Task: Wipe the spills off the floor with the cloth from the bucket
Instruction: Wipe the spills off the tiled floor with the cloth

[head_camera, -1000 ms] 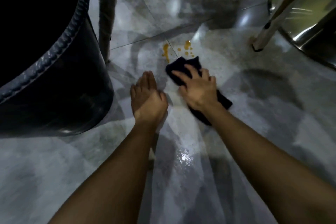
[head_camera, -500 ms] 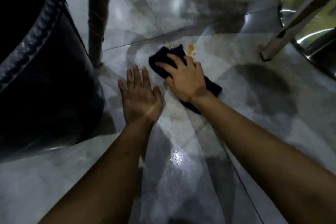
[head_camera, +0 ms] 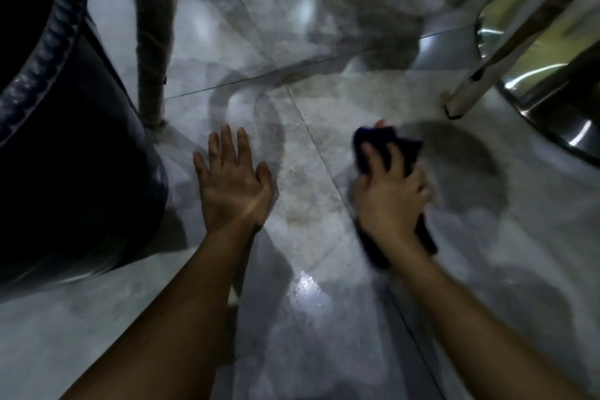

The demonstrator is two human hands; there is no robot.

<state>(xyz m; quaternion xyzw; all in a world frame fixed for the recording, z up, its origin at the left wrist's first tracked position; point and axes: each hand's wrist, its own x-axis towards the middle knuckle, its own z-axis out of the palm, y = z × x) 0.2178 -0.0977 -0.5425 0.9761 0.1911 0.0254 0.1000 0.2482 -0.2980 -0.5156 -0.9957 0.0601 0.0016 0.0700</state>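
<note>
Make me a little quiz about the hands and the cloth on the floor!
1. True or false: the left hand holds the dark cloth.
2. What big dark thing stands left of the left hand?
3. The right hand is: A) flat and empty, B) gripping the cloth, C) inside the bucket.

Key:
1. False. It lies flat on the floor, empty.
2. The bucket.
3. B.

bare forearms, bare hands, no sleeves
</note>
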